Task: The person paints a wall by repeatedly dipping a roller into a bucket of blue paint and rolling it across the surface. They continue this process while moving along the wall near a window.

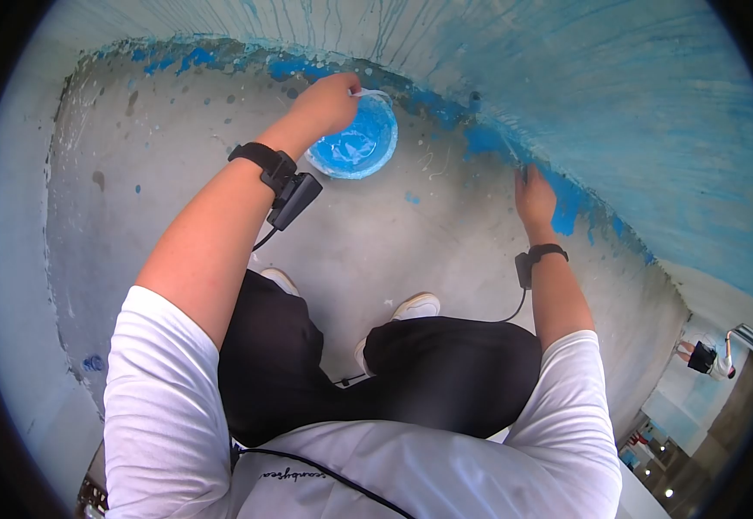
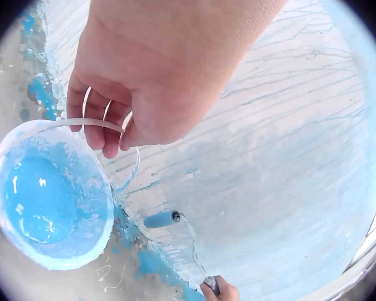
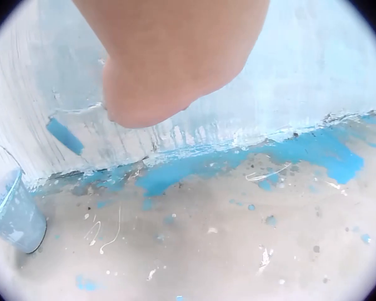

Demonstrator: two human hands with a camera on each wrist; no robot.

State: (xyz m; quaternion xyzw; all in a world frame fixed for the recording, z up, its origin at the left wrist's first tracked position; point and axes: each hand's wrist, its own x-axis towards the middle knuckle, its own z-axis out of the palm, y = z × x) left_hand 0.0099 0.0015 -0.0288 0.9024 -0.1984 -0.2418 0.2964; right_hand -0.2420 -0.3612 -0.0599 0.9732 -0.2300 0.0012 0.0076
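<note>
My left hand (image 1: 331, 102) grips the thin white handle (image 2: 81, 121) of a white bucket (image 2: 93, 188) with blue paint (image 2: 37, 197) inside. In the left wrist view, the fingers curl over the handle, and the bucket hangs below and beside them. My right hand (image 1: 536, 203) holds the grip of a paint roller, which shows at the bottom of the left wrist view. The roller's blue sleeve (image 2: 160, 219) lies against the lower wall, a little above the floor line. In the right wrist view, the back of my hand hides the roller's grip, while its sleeve (image 3: 66, 135) shows at the left.
The curved wall (image 1: 618, 95) carries pale blue paint with drips. Blue patches (image 1: 568, 203) run along its foot. Paint spots mark the grey concrete floor (image 1: 195, 156). White shoes (image 1: 418, 305) stand close behind the work. Another person (image 1: 707, 356) is at the far right.
</note>
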